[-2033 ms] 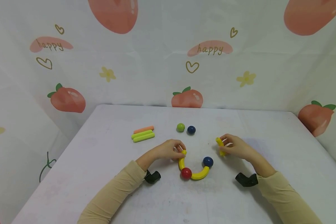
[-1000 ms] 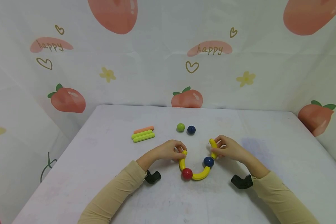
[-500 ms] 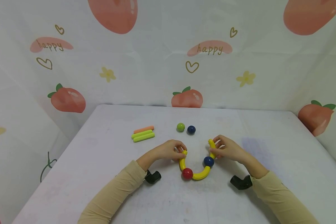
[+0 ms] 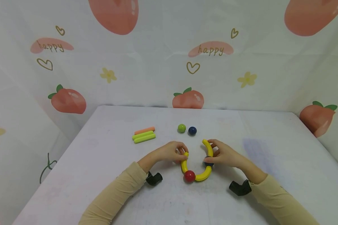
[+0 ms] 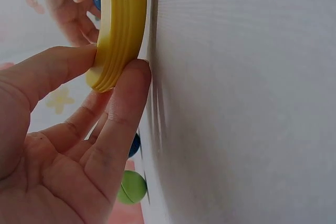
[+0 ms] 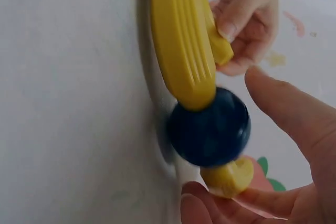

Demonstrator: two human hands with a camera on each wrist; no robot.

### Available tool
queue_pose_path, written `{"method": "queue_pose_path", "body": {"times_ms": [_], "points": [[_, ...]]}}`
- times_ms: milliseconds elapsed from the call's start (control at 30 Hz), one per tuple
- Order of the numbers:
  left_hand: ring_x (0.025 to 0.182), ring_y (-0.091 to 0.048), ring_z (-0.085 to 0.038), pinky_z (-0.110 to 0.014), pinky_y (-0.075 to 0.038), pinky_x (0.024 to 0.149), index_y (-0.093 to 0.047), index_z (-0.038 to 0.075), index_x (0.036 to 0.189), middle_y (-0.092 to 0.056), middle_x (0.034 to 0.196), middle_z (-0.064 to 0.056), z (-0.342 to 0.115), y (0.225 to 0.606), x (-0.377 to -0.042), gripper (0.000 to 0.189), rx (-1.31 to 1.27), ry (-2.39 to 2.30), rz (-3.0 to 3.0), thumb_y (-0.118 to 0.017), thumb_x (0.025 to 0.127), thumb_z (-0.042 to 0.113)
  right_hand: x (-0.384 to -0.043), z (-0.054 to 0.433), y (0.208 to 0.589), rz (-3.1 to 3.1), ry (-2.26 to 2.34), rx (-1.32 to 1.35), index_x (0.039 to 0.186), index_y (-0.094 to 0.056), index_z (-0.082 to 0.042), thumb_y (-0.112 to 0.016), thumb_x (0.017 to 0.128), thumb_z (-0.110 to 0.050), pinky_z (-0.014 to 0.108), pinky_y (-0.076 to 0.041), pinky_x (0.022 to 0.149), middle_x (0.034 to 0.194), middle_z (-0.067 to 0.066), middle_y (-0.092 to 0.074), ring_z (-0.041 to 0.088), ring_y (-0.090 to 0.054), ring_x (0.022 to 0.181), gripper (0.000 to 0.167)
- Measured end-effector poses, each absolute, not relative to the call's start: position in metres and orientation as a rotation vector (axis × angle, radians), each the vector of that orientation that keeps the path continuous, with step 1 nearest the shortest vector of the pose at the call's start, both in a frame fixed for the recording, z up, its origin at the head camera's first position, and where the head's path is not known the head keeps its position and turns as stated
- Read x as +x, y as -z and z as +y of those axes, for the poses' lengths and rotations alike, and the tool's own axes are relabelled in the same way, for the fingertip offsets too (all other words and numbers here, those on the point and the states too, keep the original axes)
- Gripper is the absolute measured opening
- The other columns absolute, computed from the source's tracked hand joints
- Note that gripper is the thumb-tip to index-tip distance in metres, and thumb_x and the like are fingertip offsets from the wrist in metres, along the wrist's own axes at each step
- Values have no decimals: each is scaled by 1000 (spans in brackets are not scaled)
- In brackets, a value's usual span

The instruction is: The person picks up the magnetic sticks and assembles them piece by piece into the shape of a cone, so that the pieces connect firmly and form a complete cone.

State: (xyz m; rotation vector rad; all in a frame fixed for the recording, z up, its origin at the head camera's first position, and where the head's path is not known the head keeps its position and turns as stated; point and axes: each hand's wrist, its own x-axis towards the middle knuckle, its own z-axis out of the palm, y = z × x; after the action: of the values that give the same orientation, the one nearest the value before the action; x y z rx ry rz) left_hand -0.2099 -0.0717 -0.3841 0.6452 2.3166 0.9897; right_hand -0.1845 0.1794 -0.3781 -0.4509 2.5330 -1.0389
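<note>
A curved chain of toy building pieces lies before me. From left to right it has a yellow curved rod (image 4: pixel 184 166), a red ball (image 4: pixel 190 176), a second yellow rod (image 4: pixel 204 175), a blue ball (image 6: pixel 210 127) and a third yellow rod (image 4: pixel 209 149). My left hand (image 4: pixel 170 151) pinches the first rod's free end between thumb and fingers. At the chain's other end, my right hand (image 4: pixel 225 154) has its fingers round the third rod. Its thumb covers part of the blue ball in the head view, but stands apart from it in the right wrist view.
Behind the hands lie a green ball (image 4: pixel 181 128) and a dark blue ball (image 4: pixel 192 131). Further left, an orange stick (image 4: pixel 144 130) lies beside two yellow-green sticks (image 4: pixel 145 138). All rest on a white-covered table (image 4: pixel 107 156). A printed curtain (image 4: pixel 146 50) hangs along its back edge.
My right hand has brought the third rod leftward onto the blue ball, and its thumb has come down over the ball. The joined pieces have shifted slightly. My left hand keeps its pinch.
</note>
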Motion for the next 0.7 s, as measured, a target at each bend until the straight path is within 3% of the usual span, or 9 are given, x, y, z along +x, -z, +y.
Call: {"method": "queue_pose_path", "body": {"times_ms": [233, 700], "points": [[66, -53, -9, -17, -44, 58, -60, 8, 108, -59, 93, -4, -70, 382, -207, 25, 662, -991, 2308, -65, 86, 19, -179, 169, 380, 2599, 940, -545, 138, -31, 7, -75, 76, -38, 38, -54, 82, 132, 30, -43, 22, -58, 90, 88], [67, -52, -10, -17, -43, 58, -60, 9, 106, -59, 91, -3, -68, 381, -206, 23, 690, -988, 2296, -64, 87, 22, -178, 165, 381, 2656, 860, -645, 127, -46, 2, -73, 80, -22, 43, -52, 86, 127, 20, -53, 28, -58, 98, 59]]}}
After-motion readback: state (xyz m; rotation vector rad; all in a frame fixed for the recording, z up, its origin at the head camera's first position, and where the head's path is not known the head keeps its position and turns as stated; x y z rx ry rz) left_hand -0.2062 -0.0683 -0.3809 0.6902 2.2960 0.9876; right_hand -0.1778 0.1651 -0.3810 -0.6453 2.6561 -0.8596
